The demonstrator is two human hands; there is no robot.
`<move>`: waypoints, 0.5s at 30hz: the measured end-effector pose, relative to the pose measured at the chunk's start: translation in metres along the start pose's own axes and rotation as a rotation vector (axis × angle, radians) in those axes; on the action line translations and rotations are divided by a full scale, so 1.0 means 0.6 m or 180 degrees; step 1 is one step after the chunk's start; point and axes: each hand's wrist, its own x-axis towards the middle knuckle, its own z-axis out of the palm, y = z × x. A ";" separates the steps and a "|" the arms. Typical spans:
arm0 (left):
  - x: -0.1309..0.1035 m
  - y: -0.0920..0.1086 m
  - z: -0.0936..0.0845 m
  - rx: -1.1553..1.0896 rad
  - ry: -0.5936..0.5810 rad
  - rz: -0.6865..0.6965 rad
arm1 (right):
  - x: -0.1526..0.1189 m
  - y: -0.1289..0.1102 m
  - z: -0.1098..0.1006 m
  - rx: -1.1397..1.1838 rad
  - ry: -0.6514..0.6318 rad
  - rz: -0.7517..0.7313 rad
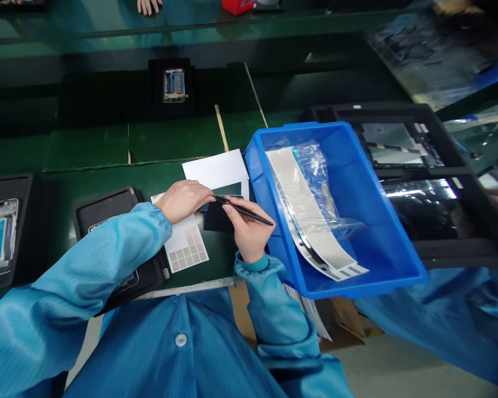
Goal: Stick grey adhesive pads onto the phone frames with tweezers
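My right hand [251,228] is closed around black tweezers [251,213], which slant up to the left. At their tip are the fingers of my left hand [186,200], pressed together; anything between them is too small to make out. Below my left hand lies a white sheet with grey square stickers [187,251]. A dark flat piece [218,220] rests on the table between my hands. Behind them is a blank white sheet [216,168]. Partly under my left forearm sits a black tray [151,276] holding a phone frame, mostly hidden.
Right of my hands stands a blue bin [382,260] with white strips [311,204] and clear plastic bags. Black trays with phone parts [175,85] lie at the back and far left. Farther right are larger black trays [460,249] and a co-worker's sleeve [448,320].
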 end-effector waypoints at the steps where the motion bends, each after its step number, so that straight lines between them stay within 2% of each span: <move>1: 0.000 0.000 0.001 0.0014 0.0017 0.0015 | 0.000 0.000 0.000 -0.0009 -0.0001 -0.0003; 9: -0.004 0.000 0.004 0.0021 0.0081 0.0052 | 0.002 -0.003 0.003 -0.0057 0.0018 -0.0123; 15: -0.004 -0.002 0.007 0.0148 0.0003 -0.0040 | 0.002 -0.010 0.009 -0.0092 0.0168 -0.0002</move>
